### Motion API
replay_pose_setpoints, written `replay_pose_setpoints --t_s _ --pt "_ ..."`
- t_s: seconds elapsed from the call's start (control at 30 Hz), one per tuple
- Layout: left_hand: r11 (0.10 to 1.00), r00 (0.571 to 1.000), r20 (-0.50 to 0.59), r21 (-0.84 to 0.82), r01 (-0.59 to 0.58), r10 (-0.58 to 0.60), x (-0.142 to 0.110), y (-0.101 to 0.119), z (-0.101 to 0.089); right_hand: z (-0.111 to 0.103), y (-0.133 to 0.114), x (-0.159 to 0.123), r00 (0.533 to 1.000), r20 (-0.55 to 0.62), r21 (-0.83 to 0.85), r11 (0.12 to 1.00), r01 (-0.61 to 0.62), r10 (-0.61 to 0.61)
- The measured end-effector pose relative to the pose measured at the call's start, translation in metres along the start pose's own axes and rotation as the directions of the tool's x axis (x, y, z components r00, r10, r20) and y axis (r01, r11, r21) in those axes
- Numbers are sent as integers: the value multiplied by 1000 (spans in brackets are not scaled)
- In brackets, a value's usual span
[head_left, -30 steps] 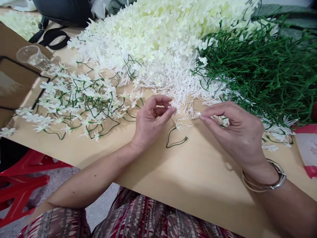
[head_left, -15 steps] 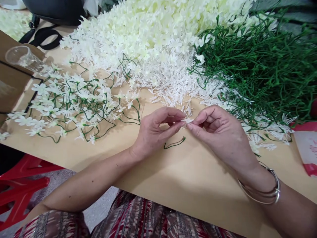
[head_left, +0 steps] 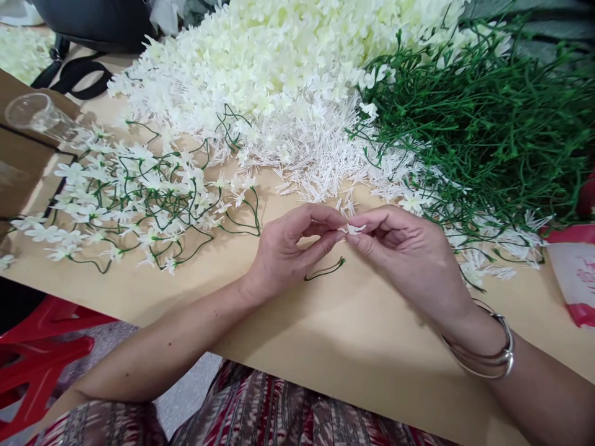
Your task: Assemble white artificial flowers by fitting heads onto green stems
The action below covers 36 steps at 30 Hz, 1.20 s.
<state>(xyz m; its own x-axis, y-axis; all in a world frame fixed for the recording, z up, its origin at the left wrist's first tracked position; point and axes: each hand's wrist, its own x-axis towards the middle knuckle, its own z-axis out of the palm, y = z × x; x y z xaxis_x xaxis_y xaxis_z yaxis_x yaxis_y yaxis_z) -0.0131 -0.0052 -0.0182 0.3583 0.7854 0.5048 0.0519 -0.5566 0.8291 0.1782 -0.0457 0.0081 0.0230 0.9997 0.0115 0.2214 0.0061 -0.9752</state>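
Observation:
Between my fingertips is a small white artificial flower [head_left: 353, 229], pinched from both sides above the table. My left hand [head_left: 297, 244] is closed on it with thumb and forefinger. From the other side, my right hand [head_left: 404, 254] grips it the same way, a silver bangle on that wrist. Just below the fingers lies a single green plastic stem [head_left: 325, 270]. Flowers joined to green stems [head_left: 153, 198] lie in a loose heap to the left. Ahead are thin white stamen pieces [head_left: 320, 164] and a large pile of white petals [head_left: 269, 56].
A dense heap of green stems [head_left: 483, 124] fills the right back. A clear plastic cup [head_left: 41, 114] lies at the left by a cardboard box [head_left: 23, 161]. A black bag [head_left: 97, 21] sits behind, and a red-and-white packet [head_left: 571, 272] at the right edge. Red stools [head_left: 46, 353] stand below left.
My right forefinger and thumb have closed in nearer the left fingertips, and the flower's petals now show more plainly. The whole view has shifted slightly.

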Motion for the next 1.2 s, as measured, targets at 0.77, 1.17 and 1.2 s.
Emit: replay_pose_setpoints --t_s 0.77,1.17,1.2 --pt "603 856 515 666 -440 56 -12 17 -11 -28 13 21 953 -275 48 989 143 -124" --pt "989 998 53 143 34 -42 4 17 -18 -23 0 11 997 -40 62 996 70 -68" --pt "992 990 74 45 119 -122 3 17 -16 -22 -2 10 999 -17 78 996 52 -51"
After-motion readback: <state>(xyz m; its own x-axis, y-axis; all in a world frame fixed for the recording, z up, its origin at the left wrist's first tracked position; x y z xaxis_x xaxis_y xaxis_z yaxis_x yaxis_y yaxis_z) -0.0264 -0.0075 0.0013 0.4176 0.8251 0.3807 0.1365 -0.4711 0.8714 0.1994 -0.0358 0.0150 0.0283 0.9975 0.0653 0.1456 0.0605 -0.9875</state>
